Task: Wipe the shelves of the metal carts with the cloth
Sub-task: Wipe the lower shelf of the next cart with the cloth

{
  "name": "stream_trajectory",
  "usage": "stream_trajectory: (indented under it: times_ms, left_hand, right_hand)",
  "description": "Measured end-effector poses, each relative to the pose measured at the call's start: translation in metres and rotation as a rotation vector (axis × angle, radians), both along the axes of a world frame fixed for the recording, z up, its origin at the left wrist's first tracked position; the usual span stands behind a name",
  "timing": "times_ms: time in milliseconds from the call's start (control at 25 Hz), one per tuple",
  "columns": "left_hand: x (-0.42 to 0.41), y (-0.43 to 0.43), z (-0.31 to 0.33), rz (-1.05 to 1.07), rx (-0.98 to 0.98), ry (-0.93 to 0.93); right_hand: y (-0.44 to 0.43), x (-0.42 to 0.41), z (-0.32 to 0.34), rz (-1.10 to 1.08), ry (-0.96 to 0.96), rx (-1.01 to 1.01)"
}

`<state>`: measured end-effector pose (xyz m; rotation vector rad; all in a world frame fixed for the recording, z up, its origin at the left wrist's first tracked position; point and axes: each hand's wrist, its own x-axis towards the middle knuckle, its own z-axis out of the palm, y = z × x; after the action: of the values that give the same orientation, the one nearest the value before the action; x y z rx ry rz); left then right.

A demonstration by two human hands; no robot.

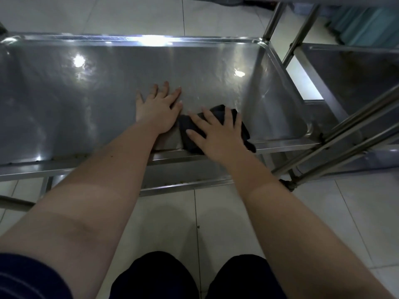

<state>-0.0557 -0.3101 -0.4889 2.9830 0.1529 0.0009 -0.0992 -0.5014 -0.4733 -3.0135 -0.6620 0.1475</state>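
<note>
A shiny steel cart shelf (90, 93) with a raised rim fills the upper half of the head view. A dark cloth (190, 130) lies bunched near the shelf's front right edge. My right hand (218, 130) presses flat on the cloth with its fingers spread. Just left of the cloth, my left hand (158, 106) rests palm down on the bare metal, fingers straight and pointing away from me.
A second steel cart (354, 80) stands to the right, separated by upright posts (272, 20) and slanted rails (349, 134). A lower shelf edge (185, 184) shows under the front rim. White floor tiles (356, 212) and my dark-clothed knees (194, 277) are below.
</note>
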Motion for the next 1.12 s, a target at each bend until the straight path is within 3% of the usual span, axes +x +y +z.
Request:
stream_trajectory:
  times_ms: [200,280,440,520,680,760,840,960,1040,1120]
  left_hand:
    - [0.000,-0.004,0.002,0.012,-0.010,0.009]
    - [0.000,-0.005,0.003,0.014,0.001,0.013]
    - [-0.002,-0.001,0.002,0.011,-0.014,-0.008]
    - [-0.002,0.000,0.001,0.009,-0.015,-0.009]
    - [0.001,-0.003,0.001,0.023,-0.027,-0.012]
    - [0.001,-0.004,0.001,0.024,-0.014,-0.008]
    - [0.001,-0.003,0.002,0.018,-0.012,-0.005]
    - [-0.001,0.001,0.003,0.008,-0.013,-0.013]
    - [-0.001,0.005,0.001,0.001,-0.011,-0.017]
    - [0.001,0.005,0.000,0.003,-0.008,-0.012]
  right_hand:
    - [-0.145,0.053,0.016,-0.446,-0.004,-0.065]
    - [-0.125,0.047,0.015,-0.533,-0.007,-0.074]
    - [0.006,-0.003,-0.007,-0.139,-0.016,-0.002]
    - [0.002,-0.003,-0.001,-0.039,0.011,-0.008]
    - [-0.133,0.042,0.015,-0.375,-0.017,-0.082]
    - [-0.156,0.044,0.020,-0.540,0.005,-0.097]
    - [-0.104,0.035,0.011,-0.487,-0.020,-0.092]
    - [-0.005,0.001,-0.007,-0.151,-0.001,-0.003]
    - [-0.011,0.005,-0.001,-0.058,0.011,0.006]
    - [-0.074,0.031,0.007,-0.207,-0.040,-0.008]
